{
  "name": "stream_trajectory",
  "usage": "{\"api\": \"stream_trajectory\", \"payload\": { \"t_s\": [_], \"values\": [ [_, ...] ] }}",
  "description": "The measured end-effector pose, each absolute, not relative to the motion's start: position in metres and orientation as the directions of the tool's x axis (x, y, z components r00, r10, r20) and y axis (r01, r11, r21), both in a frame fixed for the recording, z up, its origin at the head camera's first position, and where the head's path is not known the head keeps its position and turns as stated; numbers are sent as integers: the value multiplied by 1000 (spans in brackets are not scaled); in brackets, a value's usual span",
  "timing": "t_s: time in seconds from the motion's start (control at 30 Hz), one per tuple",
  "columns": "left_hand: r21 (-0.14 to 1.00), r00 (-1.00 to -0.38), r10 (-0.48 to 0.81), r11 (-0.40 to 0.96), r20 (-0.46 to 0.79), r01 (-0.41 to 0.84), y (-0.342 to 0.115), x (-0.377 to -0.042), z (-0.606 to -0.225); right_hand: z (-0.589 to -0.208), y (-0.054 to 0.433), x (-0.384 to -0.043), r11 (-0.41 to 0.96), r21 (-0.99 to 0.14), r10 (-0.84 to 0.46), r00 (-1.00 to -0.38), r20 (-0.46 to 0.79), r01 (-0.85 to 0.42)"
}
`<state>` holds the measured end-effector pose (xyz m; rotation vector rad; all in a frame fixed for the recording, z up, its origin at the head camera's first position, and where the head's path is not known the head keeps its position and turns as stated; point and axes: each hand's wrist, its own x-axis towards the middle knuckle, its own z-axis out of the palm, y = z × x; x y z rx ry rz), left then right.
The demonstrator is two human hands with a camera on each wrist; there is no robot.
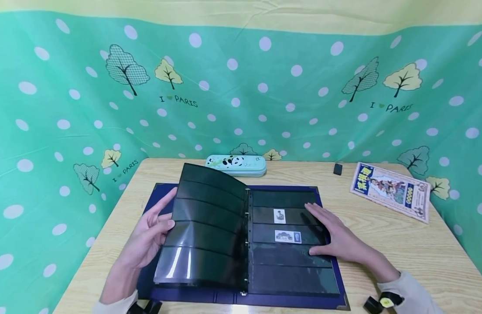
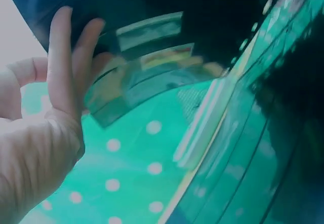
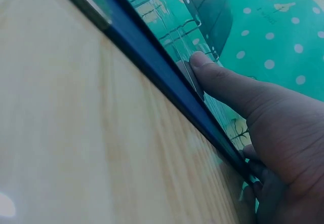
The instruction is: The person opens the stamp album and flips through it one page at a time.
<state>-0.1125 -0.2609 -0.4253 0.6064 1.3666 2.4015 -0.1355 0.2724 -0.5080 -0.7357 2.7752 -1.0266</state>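
A dark blue stamp album point(image 1: 288, 301) lies opened out on the table. My left hand point(image 1: 146, 235) pinches the outer edge of a raised black album page point(image 1: 209, 235), thumb at its near face and fingers behind. In the left wrist view, strips of stamps point(image 2: 149, 31) show on that page's other side, by the fingers of the left hand point(image 2: 55, 107). On the right-hand black page point(image 1: 292, 279) are a small stamp point(image 1: 279, 216) and a wider stamp point(image 1: 288, 236) in clear strips. My right hand point(image 1: 343, 240) rests on this page's outer edge, fingers extended and thumb point(image 3: 202, 62) on the sheet.
A light green panda pencil case point(image 1: 236, 165) is behind the album. Farther right on the wooden table point(image 1: 343, 192) lie a small black block point(image 1: 337, 169) and a printed booklet point(image 1: 391, 190). A green dotted cloth point(image 1: 241, 109) hangs around the table.
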Motion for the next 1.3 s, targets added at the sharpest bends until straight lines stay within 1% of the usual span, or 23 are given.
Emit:
{"api": "stream_trajectory", "payload": {
  "t_s": [0.17, 0.23, 0.3, 0.5, 0.7, 0.97, 1.03, 1.3],
  "values": [
    [861, -859, 470, -503, 203, -71, -274, -115, -427, -509, 272, -136, 655, -633, -470, -879, 86, -412],
    [875, -866, 465, -479, 184, -71, -280, -116, -429, -509, 272, -136, 654, -634, -470, -878, 87, -413],
    [903, -878, 451, -427, 162, -53, -287, -117, -431, -509, 272, -136, 653, -633, -470, -878, 90, -415],
    [979, -922, 381, -203, 68, -12, -304, -118, -437, -509, 271, -138, 655, -628, -473, -877, 91, -419],
    [997, -918, 397, -53, -26, -52, -316, -119, -444, -508, 272, -138, 650, -633, -476, -874, 92, -421],
    [980, -921, 376, 195, -100, -27, -319, -120, -453, -507, 272, -137, 650, -638, -477, -875, 81, -414],
    [972, -922, 369, 233, -117, -30, -317, -119, -456, -506, 272, -137, 646, -642, -478, -874, 82, -413],
    [947, -940, 297, 313, -171, -73, -308, -121, -460, -506, 272, -135, 647, -642, -476, -875, 82, -412]
  ]
}}
